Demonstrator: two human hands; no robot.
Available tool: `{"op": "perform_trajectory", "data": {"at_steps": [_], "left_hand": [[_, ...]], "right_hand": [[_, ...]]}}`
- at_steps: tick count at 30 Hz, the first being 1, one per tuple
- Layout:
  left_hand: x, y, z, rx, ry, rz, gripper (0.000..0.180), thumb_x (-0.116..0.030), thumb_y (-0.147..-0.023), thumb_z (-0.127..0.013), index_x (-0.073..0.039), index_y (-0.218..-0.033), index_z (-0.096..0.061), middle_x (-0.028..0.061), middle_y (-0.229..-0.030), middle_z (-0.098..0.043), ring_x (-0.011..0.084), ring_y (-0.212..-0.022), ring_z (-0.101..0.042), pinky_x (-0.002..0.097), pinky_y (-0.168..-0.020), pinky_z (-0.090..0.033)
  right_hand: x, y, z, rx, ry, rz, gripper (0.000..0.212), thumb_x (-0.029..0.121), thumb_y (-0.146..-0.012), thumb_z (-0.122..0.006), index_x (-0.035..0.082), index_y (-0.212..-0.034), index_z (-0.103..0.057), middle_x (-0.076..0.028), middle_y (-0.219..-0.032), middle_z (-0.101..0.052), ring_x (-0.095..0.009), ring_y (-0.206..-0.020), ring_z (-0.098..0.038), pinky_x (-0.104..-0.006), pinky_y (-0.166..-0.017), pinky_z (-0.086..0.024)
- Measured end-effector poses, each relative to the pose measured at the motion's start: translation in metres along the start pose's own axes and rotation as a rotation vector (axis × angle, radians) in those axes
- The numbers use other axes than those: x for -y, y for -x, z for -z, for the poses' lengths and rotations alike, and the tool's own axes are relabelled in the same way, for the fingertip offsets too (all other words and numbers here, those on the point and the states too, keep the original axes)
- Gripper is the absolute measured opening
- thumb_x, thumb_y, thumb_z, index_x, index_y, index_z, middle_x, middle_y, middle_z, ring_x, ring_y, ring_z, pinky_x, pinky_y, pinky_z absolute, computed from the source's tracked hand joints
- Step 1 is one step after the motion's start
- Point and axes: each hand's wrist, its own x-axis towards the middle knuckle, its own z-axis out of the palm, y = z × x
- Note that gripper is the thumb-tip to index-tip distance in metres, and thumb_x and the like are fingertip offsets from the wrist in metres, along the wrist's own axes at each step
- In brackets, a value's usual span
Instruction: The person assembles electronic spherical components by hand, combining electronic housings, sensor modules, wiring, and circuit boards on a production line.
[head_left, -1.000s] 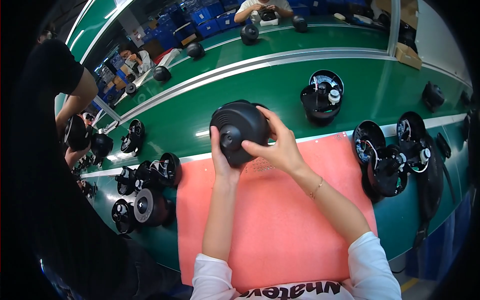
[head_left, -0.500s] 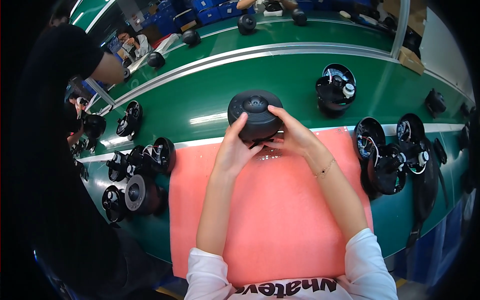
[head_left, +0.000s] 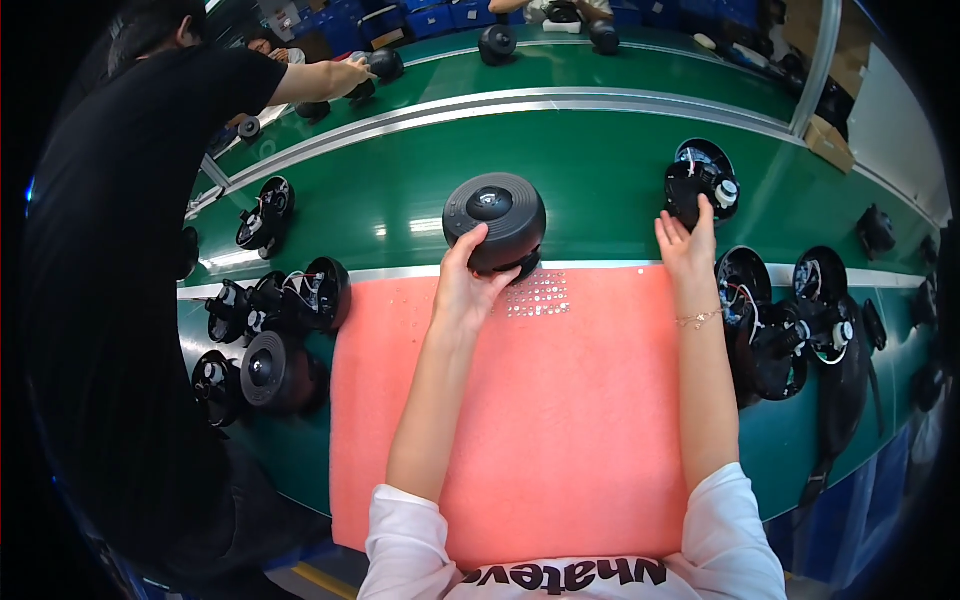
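left hand: the left hand [head_left: 470, 285] is wrapped round the lower left of the black domed housing [head_left: 497, 222], thumb up on its face, fingers under the near side.
domed housing: center of frame, slightly above middle, over the far edge of the pink mat [head_left: 520, 440]. ringed face tilts up, glossy dome in its middle. can't tell if the base rests on anything.
right hand: the right hand [head_left: 688, 248] is right of center, fingers spread wide, reaching up at the open housing [head_left: 690, 188]. one fingertip overlaps its lower part; can't tell if it's in contact.
open housing: upper right of center, on the green bench [head_left: 600, 130]; white round part [head_left: 726, 192] on its right side.
right wrist: thin bracelet [head_left: 700, 320].
mat: small shiny parts [head_left: 540, 293] in rows near the far edge, just below the domed housing.
right stack: opened black housings [head_left: 775, 345] with wires showing, bunched beside the mat; black strap [head_left: 845, 400] next to them.
left stack: more opened units [head_left: 270, 303], plus a gray-faced housing [head_left: 275, 370] nearer the lower left.
co-worker: person in black [head_left: 150, 200] fills the left side, arm stretched past the metal rail [head_left: 520, 97] to a dark round unit [head_left: 385, 64], upper left.
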Motion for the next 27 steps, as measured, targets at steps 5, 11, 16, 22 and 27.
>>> {"op": "perform_trajectory", "data": {"at_steps": [5,11,16,22,27], "left_hand": [[0.011,-0.036,0.010,0.082,-0.024,-0.107,0.061,-0.026,-0.079,-0.063,-0.005,-0.126,-0.030,0.0164,-0.127,-0.038,0.0315,-0.118,-0.041,0.0534,-0.100,-0.031],[0.022,-0.078,0.017,0.114,-0.049,-0.049,0.081,-0.030,-0.074,-0.072,-0.009,-0.129,-0.017,0.0182,-0.136,-0.023,0.0337,-0.124,-0.033,0.0527,-0.104,-0.026],[0.007,-0.055,0.008,-0.014,-0.271,0.041,0.098,-0.037,-0.071,-0.074,-0.013,-0.137,-0.007,0.0182,-0.139,-0.018,0.0342,-0.129,-0.026,0.0510,-0.103,-0.025],[-0.020,0.023,0.031,0.138,0.111,-0.080,0.064,-0.051,-0.086,-0.045,-0.009,-0.132,-0.031,0.0181,-0.131,-0.038,0.0265,-0.105,-0.050,0.0349,-0.089,-0.044],[-0.016,0.087,0.090,0.462,0.685,0.382,0.073,-0.063,-0.085,-0.031,-0.012,-0.138,-0.027,0.0247,-0.132,-0.037,0.0289,-0.102,-0.057,0.0366,-0.082,-0.051]], "right_hand": [[0.005,-0.006,0.007,-0.061,-0.010,0.181,0.069,0.020,-0.080,-0.066,0.015,-0.133,-0.022,-0.014,-0.123,-0.036,-0.028,-0.109,-0.044,-0.0407,-0.092,-0.041],[-0.002,0.007,-0.003,-0.044,0.090,0.293,0.069,0.009,-0.080,-0.064,0.021,-0.134,-0.021,-0.008,-0.126,-0.036,-0.025,-0.107,-0.045,-0.0384,-0.088,-0.044],[-0.001,0.046,-0.041,0.199,0.263,0.251,0.059,0.020,-0.083,-0.060,0.010,-0.132,-0.028,-0.010,-0.117,-0.047,-0.023,-0.097,-0.056,-0.0359,-0.086,-0.048],[0.018,0.109,-0.076,0.544,0.564,-0.066,0.033,0.027,-0.085,-0.055,0.009,-0.110,-0.047,-0.004,-0.088,-0.060,-0.015,-0.074,-0.062,-0.0319,-0.071,-0.052],[0.002,0.125,-0.073,0.757,0.930,-0.458,0.025,0.030,-0.085,-0.051,0.010,-0.099,-0.052,-0.001,-0.081,-0.061,-0.011,-0.066,-0.061,-0.0281,-0.064,-0.053]]}}
